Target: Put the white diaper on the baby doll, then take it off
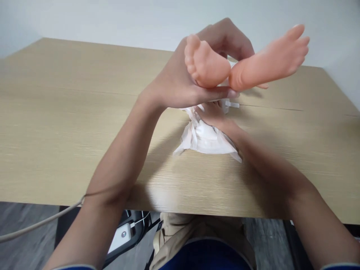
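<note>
My left hand (180, 78) is closed around the ankles of a baby doll (261, 69) and holds its legs up. One foot points left and the other right, both pinkish plastic with moulded toes. The doll's body is largely hidden behind my left hand. Below it, a white diaper (206, 138) lies on the table with its edge spread toward me, and a small white tab sticks out on the right. My right hand (212, 112) reaches in under the left one, fingers bent on the diaper; part of that hand is hidden.
The wood-grain table (70, 131) has a seam across it and a pale wall behind. A light cable (42, 223) runs past my left forearm at the front edge. Under the table, a white power adapter (120, 236) sits on a black tray near my legs.
</note>
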### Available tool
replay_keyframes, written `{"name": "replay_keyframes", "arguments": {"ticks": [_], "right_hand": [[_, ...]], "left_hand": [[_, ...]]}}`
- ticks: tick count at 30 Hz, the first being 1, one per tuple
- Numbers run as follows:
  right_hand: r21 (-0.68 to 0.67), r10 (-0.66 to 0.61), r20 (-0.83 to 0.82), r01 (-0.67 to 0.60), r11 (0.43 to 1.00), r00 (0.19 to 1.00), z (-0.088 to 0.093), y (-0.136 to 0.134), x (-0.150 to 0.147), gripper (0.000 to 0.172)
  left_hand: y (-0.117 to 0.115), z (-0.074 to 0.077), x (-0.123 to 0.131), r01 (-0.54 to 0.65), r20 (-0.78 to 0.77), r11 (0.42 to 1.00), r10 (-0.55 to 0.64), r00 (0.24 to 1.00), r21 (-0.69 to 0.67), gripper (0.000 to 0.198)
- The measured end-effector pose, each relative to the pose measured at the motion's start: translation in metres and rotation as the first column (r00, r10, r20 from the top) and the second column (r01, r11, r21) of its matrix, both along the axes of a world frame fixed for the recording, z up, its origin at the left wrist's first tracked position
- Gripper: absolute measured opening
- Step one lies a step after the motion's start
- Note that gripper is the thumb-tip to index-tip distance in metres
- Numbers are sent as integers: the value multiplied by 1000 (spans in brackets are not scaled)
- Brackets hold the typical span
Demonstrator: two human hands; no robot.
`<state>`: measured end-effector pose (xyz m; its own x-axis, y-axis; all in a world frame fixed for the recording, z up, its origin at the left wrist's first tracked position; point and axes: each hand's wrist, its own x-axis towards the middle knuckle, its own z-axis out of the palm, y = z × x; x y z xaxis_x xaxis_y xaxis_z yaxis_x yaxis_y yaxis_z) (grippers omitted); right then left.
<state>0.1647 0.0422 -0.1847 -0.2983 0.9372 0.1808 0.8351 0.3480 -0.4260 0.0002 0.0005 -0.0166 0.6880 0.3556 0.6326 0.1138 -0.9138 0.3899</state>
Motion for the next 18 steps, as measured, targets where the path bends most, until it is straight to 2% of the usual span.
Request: {"name": "replay_keyframes", "arguments": {"ticks": [4,9,11,13,16,18], "right_hand": [[43,36,-5,-36,998,999,-9,-8,13,44],[74,64,-53,-61,995,997,-19,-64,53,48],[99,33,-83,-25,995,996,-11,-95,68,47],[164,-46,-168,74,984,985,2,-122,78,49],[263,-117,-241,181,948,963,28,-148,77,70],[297,-97,-211,159,942,973,43,-151,71,83]], "left_hand": [[4,-2,-4,14,-1,999,-14,1000,-30,59],[9,-14,-4,110,73,993,-107,992,-43,50],[6,-21,-3,157,85,985,-150,985,-77,47],[0,-31,-2,206,116,971,-192,974,-120,50],[-12,-50,0,181,100,962,-164,981,-204,57],[-21,-62,1,132,58,963,-121,991,-236,58]]}}
